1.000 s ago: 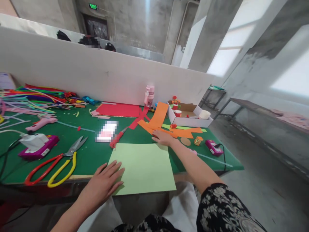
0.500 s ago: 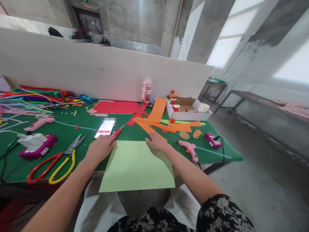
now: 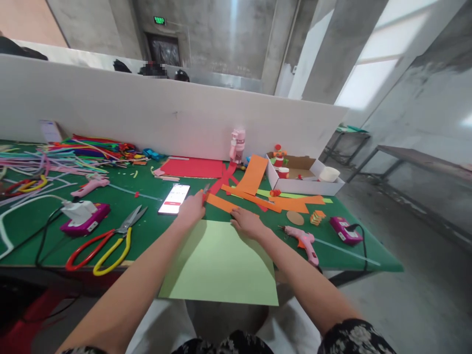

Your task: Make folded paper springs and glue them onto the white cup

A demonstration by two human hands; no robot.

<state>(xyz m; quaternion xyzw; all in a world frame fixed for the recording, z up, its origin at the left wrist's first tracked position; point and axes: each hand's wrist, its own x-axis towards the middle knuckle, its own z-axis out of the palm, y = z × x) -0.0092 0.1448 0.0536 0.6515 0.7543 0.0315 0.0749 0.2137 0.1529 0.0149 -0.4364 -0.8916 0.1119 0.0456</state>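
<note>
In the head view, a light green paper (image 3: 221,265) is lying in the lower middle of the frame, on the near edge of the green table (image 3: 147,231), and its near side is hanging over that edge. The left hand (image 3: 191,209) is resting at the top left corner of the paper. It is curled over the red handle of a small red tool (image 3: 205,194), but I cannot tell if it is gripping it. The right hand (image 3: 247,222) is lying flat and open on the top edge of the paper, just right of the left hand.

A phone (image 3: 174,199) with a lit screen is sitting just left of the left hand. Red and yellow scissors (image 3: 106,241) are lying further left. Orange paper strips (image 3: 254,191) are spreading out above the hands. A pink glue gun (image 3: 304,240) is lying to the right of the right hand. A white box (image 3: 302,184) is sitting in the middle right.
</note>
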